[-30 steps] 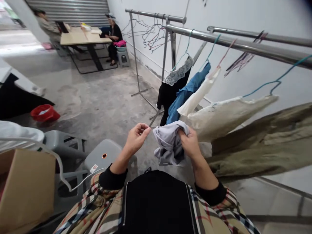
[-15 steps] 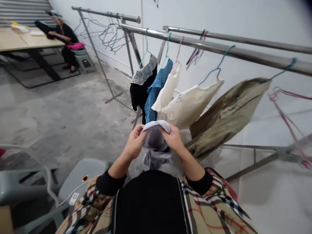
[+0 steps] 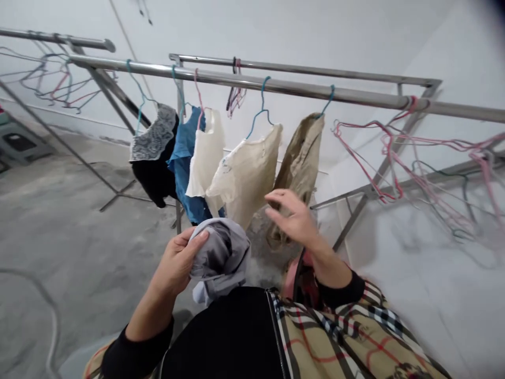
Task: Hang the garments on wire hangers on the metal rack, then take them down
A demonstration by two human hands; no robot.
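Note:
My left hand (image 3: 182,258) pinches the edge of a light grey garment (image 3: 226,252), which hangs bunched in front of my body; its kind I cannot make out. My right hand (image 3: 294,217) is off the cloth, raised with its fingers apart and nothing in them. Behind that hand, an olive-brown garment (image 3: 302,158) hangs from a blue wire hanger (image 3: 331,97). To its left hang a cream top (image 3: 248,173), a white top (image 3: 207,152), a blue garment (image 3: 185,158) and a black top with a lace yoke (image 3: 153,137).
The metal clothes rack (image 3: 292,92) runs across in front of me. Pink wire hangers (image 3: 389,152) dangle at the right, more empty hangers (image 3: 59,79) at the left. A grey stool (image 3: 23,139) stands at far left. A pale hose or cable (image 3: 51,321) curves at lower left.
The view has turned right. My right hand has let go of the grey garment and moved right, while my left hand keeps hold of it. More pink hangers show on the right.

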